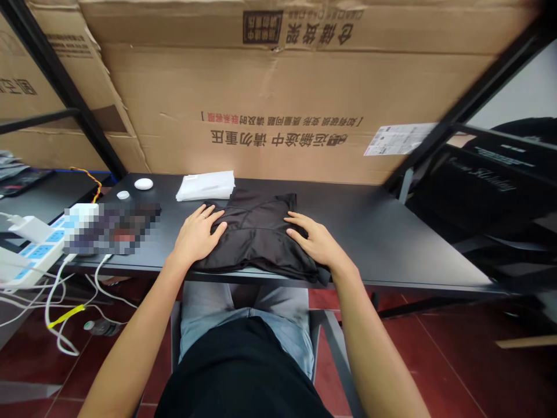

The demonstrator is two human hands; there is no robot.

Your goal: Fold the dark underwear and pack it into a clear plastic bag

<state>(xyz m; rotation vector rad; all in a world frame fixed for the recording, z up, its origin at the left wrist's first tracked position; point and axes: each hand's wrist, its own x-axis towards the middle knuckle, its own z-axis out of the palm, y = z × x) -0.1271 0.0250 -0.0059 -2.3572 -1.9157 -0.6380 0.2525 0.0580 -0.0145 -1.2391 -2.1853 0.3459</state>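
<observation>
A black garment [256, 232], perhaps shorts, lies spread on the black table in front of me. Its lower edge reaches the table's front edge, and seams run across its middle. My left hand [200, 232] rests flat on the garment's left side, fingers stretched out and thumb apart. On the right side, my right hand [315, 238] lies over the cloth with its fingers extended and slightly spread. Neither hand grips the fabric. Just behind the garment, to the left, is a stack of white paper or thin packaging [204, 186].
Cardboard [270, 87] stands upright behind the table [391, 238]. Left are a white oval case [143, 184], a small white lid-like piece [123, 195], a pixelated item [117, 226] and a power strip [52, 238] with trailing cables. A bottle [102, 328] lies below. Black bags [491, 174] are at right.
</observation>
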